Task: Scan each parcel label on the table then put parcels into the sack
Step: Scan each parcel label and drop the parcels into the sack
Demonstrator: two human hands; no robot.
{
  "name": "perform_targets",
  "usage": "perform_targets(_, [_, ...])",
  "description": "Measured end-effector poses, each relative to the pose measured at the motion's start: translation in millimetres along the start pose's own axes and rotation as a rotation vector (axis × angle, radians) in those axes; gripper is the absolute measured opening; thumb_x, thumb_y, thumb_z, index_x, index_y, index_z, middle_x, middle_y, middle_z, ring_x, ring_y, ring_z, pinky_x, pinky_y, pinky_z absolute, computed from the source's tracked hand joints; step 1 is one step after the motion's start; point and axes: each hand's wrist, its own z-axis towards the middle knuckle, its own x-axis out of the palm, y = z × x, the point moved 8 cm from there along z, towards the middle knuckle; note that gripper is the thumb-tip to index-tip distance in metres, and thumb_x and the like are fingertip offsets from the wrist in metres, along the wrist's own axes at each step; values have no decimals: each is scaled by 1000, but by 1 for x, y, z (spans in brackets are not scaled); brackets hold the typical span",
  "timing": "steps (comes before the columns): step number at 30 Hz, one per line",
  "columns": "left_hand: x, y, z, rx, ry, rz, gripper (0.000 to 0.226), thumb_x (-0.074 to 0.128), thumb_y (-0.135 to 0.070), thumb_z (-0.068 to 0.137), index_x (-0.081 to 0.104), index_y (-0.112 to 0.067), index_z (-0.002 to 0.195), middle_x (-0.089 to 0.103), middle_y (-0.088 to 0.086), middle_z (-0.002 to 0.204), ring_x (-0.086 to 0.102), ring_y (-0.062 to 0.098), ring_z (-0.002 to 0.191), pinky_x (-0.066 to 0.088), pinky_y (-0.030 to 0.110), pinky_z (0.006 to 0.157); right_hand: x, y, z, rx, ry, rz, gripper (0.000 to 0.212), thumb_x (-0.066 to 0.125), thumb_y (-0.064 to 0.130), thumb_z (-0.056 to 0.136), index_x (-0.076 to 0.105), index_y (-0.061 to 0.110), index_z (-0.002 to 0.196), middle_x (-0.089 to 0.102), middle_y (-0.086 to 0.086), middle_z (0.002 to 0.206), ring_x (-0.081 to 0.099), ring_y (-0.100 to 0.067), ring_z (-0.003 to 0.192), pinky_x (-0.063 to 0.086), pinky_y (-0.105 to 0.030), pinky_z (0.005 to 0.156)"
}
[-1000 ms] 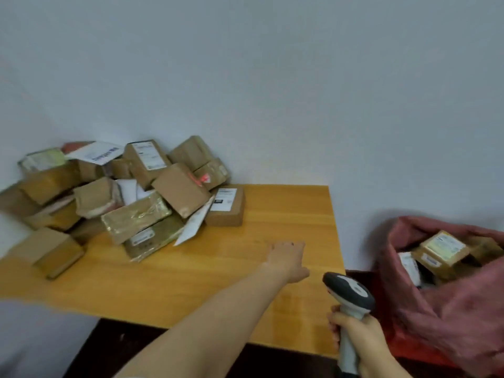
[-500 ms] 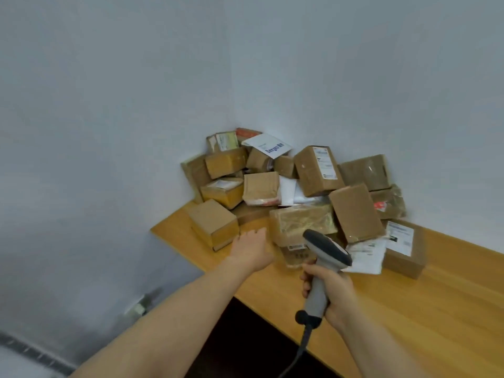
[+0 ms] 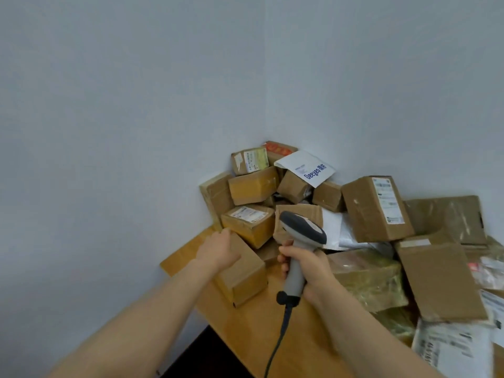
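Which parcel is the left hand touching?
The plain brown box at the left front of the pile, under the left hand; no label showing.

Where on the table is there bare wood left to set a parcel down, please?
Bare table shows in front, between the small box under the left hand and the tape-wrapped parcel, plus the left corner. Back and right are piled with parcels.

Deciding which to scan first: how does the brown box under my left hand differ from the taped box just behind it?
The front box shows plain brown cardboard with no label in view; the taped box carries a white label on top. The left hand rests on the front box, which sits on the table; the taped box is propped higher among other parcels. Both are cardboard boxes.
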Motion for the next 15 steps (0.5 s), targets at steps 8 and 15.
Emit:
perform_targets(8, [-82, -13, 134, 43, -167, -185, 47, 57, -43, 83, 48, -21, 123, 59, -7, 117, 59, 15, 100, 47, 28, 77, 46, 60, 95, 7, 5, 53, 8, 67, 1, 85, 61, 5, 89, 62, -8, 64, 53, -17, 52, 48, -31, 54])
perform_targets(15, [-124, -39, 264, 128, -248, -226, 62, 56, -32, 92, 33, -8, 143, 33, 20, 143, 32, 35, 133, 33, 40, 107, 77, 94, 171, -54, -93, 111, 8, 66, 0, 85, 62, 4, 91, 62, -9, 60, 52, -15, 47, 47, -26, 49])
